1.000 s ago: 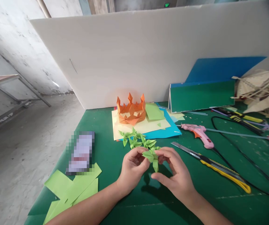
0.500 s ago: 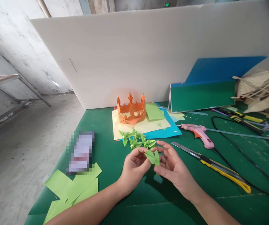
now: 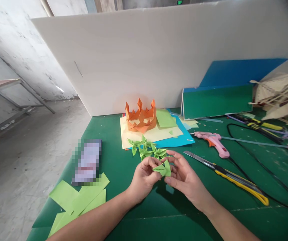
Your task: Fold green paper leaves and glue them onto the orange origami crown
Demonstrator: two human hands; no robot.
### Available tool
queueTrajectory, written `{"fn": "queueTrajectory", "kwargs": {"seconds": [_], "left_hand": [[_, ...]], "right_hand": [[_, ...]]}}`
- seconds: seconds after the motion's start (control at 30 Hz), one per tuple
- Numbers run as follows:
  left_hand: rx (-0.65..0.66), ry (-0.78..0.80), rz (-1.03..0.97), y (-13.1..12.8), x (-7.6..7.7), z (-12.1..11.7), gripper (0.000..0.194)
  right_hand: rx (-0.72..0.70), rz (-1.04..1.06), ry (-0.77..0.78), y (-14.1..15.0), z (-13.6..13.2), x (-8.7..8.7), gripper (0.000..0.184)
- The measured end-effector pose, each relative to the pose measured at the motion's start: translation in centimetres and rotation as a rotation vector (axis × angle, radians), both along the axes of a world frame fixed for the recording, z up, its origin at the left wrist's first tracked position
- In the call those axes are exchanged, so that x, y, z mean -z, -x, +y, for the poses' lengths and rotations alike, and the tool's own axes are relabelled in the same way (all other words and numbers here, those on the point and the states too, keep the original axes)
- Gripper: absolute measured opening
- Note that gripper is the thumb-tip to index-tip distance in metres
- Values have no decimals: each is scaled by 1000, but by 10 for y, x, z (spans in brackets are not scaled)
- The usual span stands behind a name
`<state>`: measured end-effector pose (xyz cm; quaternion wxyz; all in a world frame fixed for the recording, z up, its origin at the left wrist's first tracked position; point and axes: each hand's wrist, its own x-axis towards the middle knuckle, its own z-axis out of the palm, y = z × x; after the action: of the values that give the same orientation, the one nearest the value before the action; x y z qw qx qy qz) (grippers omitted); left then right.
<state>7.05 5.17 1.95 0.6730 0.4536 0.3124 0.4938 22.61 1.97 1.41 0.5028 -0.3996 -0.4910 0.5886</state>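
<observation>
Between my hands is a small folded piece of green paper [image 3: 164,169], its flaps standing apart. My left hand [image 3: 146,177] pinches its left side between thumb and fingers. My right hand [image 3: 184,177] curls round its right side, thumb below and fingers behind; the fingertips there are partly hidden. Just beyond my fingers lie several green folded paper flowers [image 3: 145,152] with pointed petals. Behind them an orange folded paper crown [image 3: 141,124] stands upright on a cream paper sheet [image 3: 125,139].
Loose green paper strips [image 3: 65,197] and a blurred-out phone [image 3: 88,160] lie at the left. On the right are a yellow utility knife [image 3: 239,182], a pink glue gun [image 3: 212,140] with its black cable, and pliers [image 3: 264,129]. A white board [image 3: 144,60] stands across the back.
A pointed flap of the green paper has turned further left and lies flatter in my left fingers. My hands stay almost in place, and the view has shifted slightly.
</observation>
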Motion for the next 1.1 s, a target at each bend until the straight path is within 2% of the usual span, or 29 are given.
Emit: {"fn": "queueTrajectory", "kwargs": {"seconds": [0.2, 0.4, 0.5, 0.63, 0.8, 0.93, 1.1], "left_hand": [[28, 125, 5, 1, 1, 2, 28], [61, 105, 45, 3, 5, 8, 30], [77, 92, 45, 2, 6, 7, 28], [61, 108, 24, 2, 4, 6, 26], [79, 82, 31, 3, 2, 7, 24], [99, 22, 55, 3, 4, 7, 21], [54, -62, 17, 2, 7, 7, 24]], "right_hand": [[70, -57, -25, -2, 2, -2, 57], [84, -187, -8, -9, 3, -3, 32], [54, -212, -2, -10, 2, -1, 32], [32, -152, 18, -7, 1, 2, 43], [12, -42, 94, -4, 2, -1, 35], [3, -42, 101, -5, 3, -1, 33], [-19, -46, 128, -4, 2, 1, 34]]}}
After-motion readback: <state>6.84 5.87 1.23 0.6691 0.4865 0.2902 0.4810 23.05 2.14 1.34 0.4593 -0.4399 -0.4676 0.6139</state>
